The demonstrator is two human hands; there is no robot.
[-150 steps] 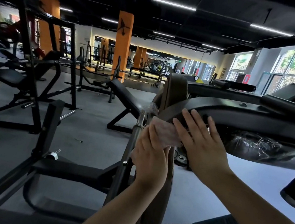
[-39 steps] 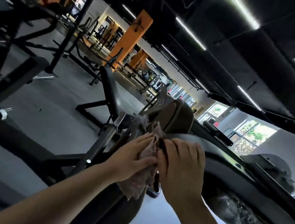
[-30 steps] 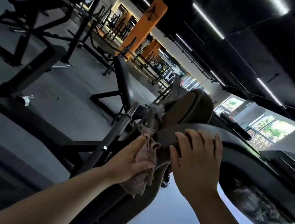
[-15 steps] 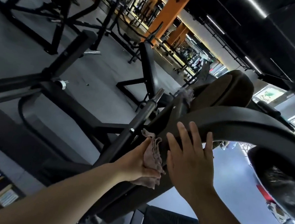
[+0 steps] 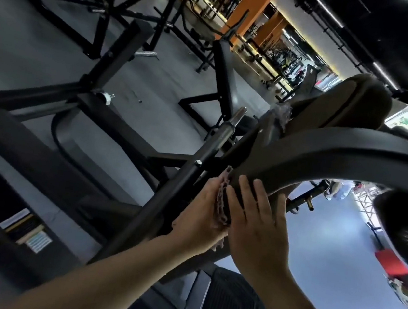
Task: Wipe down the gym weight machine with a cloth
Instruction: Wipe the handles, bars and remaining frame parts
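The weight machine's curved black arm [image 5: 327, 149] sweeps from the right down to the centre of the view. A brown pad [image 5: 345, 102] sits above it. My left hand [image 5: 200, 218] presses a crumpled pink cloth [image 5: 220, 207] against the left side of the arm's lower end. My right hand [image 5: 256, 222] lies flat on the other side of the same end, fingers apart and pointing up, holding nothing. The cloth shows only as a strip between the two hands.
A black bar with a chrome tip [image 5: 232, 122] runs diagonally just left of my hands. Black benches and racks [image 5: 107, 14] stand on the grey floor to the left. An orange pillar [image 5: 251, 8] rises at the back. A ribbed black footplate [image 5: 230, 304] lies below.
The view has tilted further and dropped. Both hands slid down the curved arm toward its lower end, the cloth staying in my left hand.
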